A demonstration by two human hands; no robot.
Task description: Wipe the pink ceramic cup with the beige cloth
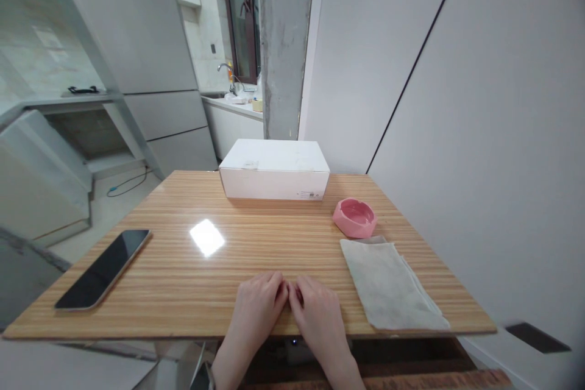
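- Nearside of the white box (274, 170), by the near edge of the tbl (269, 237), L hand (261, 298) & R hand (319, 301) rest together, prob. just parked, wood taking the weight. Knuckles up, thumb sides meeting, forearms angled inward; both loosely closed, fingers curled under, nothing showing, tho palms are hidden, so can't tell what's inside from where I stand.
- Cloth (393, 289): nearside & R of box, closest item to R hand; folded flat, prob. for neatness.
- Phone (103, 271): nearside & well L of box, dark screen up, apart from both hands.
- Pink dish (346, 226): just nearside of box's R end, beside cloth, hollow up.
- Box itself: tbl's far side, long face toward the person, prob. to leave room.
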